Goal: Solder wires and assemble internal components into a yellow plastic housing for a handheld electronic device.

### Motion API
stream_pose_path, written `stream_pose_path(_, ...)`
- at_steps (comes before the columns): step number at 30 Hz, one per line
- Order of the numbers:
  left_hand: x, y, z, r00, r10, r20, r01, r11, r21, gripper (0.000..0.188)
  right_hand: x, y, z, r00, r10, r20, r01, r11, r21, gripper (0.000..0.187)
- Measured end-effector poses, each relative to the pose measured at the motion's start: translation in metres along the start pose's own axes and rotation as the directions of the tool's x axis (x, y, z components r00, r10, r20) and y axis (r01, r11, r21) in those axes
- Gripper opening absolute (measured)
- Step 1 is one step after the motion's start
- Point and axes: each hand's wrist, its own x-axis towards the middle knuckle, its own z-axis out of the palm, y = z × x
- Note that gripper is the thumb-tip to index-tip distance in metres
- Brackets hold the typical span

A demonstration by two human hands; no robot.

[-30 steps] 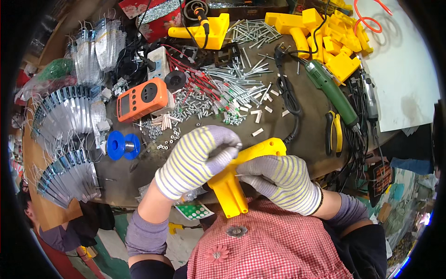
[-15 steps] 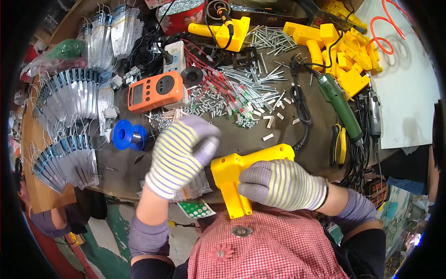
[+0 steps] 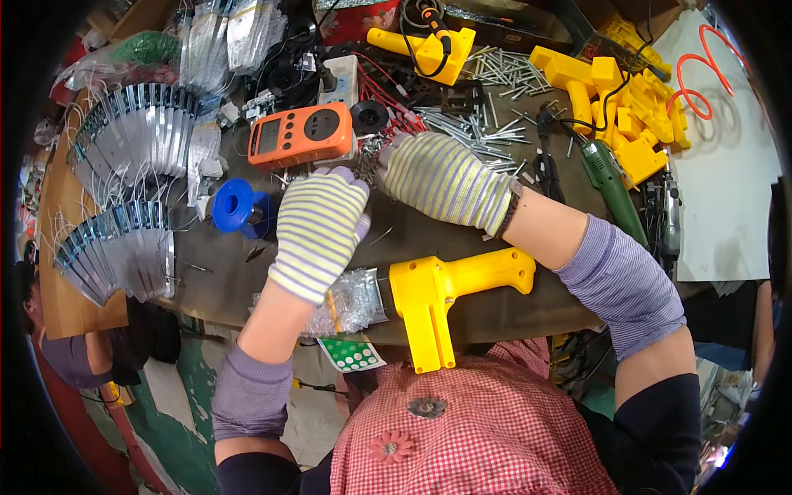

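Observation:
My right hand (image 3: 450,181), in a striped knit glove, is over the pile of small screws behind the bench's middle. Its fingers are bent down and together, and their tips are hidden among the screws. My left hand (image 3: 320,235), gloved alike, is just left of it, in front of the orange multimeter (image 3: 301,136). Its fingers are curled, and whatever they hold is hidden. A yellow plastic housing (image 3: 425,289), with a handle to the right and a leg toward me, lies at the bench's front edge, touched by neither hand.
A blue wire spool (image 3: 235,206) stands left of my left hand. Fans of metal strips with wires (image 3: 136,140) cover the left side. Long screws (image 3: 470,132) lie behind my right hand. More yellow housings (image 3: 631,107) and a green power screwdriver (image 3: 615,190) are at the right.
My right hand has let go of the yellow housing and moved away from me to the screws. The housing now lies on the bench. My left hand has moved slightly.

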Motion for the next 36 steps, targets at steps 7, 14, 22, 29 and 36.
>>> stream_pose_path(7,-0.013,0.029,-0.024,0.971,0.008,0.239,0.181,0.631,-0.754,0.015,-0.019,0.009,-0.013,0.961,0.129,-0.246,-0.042,0.943,0.331,0.023)
stream_pose_path(14,-0.021,0.033,-0.021,0.995,0.013,-0.101,-0.069,0.813,-0.578,0.014,-0.069,0.012,-0.063,0.882,0.454,0.126,-0.330,0.405,0.853,0.020)
stream_pose_path(22,0.031,0.005,0.014,0.969,0.003,0.249,-0.025,0.996,0.086,0.009,-0.134,-0.034,-0.089,0.786,0.540,0.300,-0.399,0.073,0.914,0.012)
stream_pose_path(29,0.018,0.001,0.007,0.994,-0.001,0.107,-0.001,1.000,0.016,0.012,-0.148,-0.114,-0.071,0.942,0.310,0.127,-0.239,0.358,0.902,0.016)
stream_pose_path(36,-0.047,0.057,-0.058,0.988,-0.117,0.098,0.150,0.626,-0.765,0.018,-0.145,-0.115,-0.067,0.987,0.140,-0.075,-0.052,0.731,0.680,0.020)
